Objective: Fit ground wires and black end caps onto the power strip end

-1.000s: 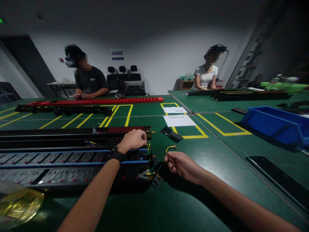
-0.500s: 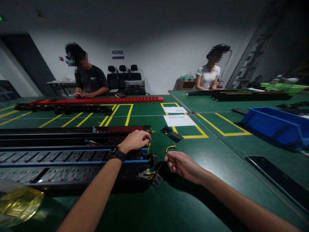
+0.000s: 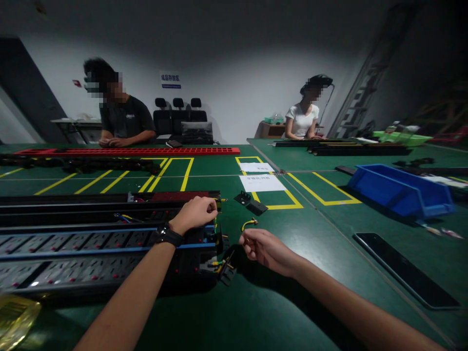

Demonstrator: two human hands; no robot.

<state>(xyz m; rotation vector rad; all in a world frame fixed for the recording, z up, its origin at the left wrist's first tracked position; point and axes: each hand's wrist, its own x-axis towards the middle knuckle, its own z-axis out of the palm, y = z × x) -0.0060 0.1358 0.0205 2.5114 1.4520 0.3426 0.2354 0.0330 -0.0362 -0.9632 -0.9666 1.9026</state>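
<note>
My left hand (image 3: 196, 214), a black watch on its wrist, rests over the right ends of the long black power strips (image 3: 139, 239). Its fingers are curled closed, and what they hold, if anything, is hidden. Just right of the strip ends, my right hand (image 3: 266, 249) is closed in a pinch above the green table. A short yellow-green wire (image 3: 248, 223) with a metal end curves up from its fingertips. Between the hands, a black end cap (image 3: 227, 273) sits tilted at the nearest strip's end, beside another yellow-green wire (image 3: 218, 263).
Two black plastic pieces (image 3: 256, 207) and paper sheets (image 3: 263, 183) lie beyond my hands. To the right are a blue bin (image 3: 398, 192) and a phone (image 3: 405, 270). A red perforated rail (image 3: 127, 152) lies across the table, near two seated people. Yellow clear wrapping (image 3: 18, 319) is at lower left.
The whole view has shifted, so things appear farther left, and more of the blue bin and phone shows. Both hands keep nearly the same pose beside the strip ends.
</note>
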